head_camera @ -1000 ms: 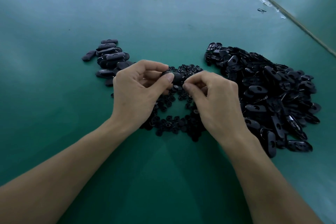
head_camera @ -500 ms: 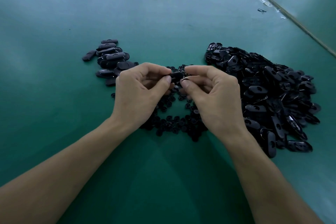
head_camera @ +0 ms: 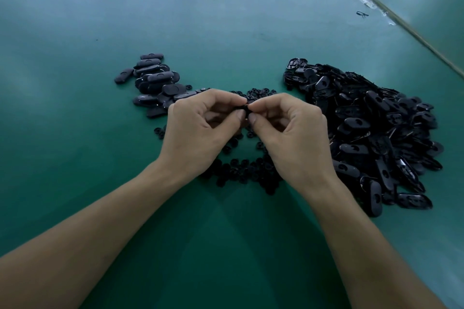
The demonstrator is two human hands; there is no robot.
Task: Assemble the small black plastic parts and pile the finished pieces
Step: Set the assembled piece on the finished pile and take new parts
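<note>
Pinched from both sides, the small black part (head_camera: 244,108) sits just above the table between the left hand (head_camera: 200,130) and the right hand (head_camera: 293,133), each clamping it with thumb and forefinger, tips almost touching. A second ago the right hand's fingers were lower, near the scattered round inserts (head_camera: 241,170); they have since risen to meet the left, so the two halves are probably being pressed together and nothing is ready to drop yet. Finished pieces (head_camera: 155,83) lie to the left, smooth matte ovals with rounded ends. Heaped on the right are open shells (head_camera: 371,128), glossy and hollow, with hard rims. The green mat (head_camera: 75,83) looks soft and slightly sheened.
</note>
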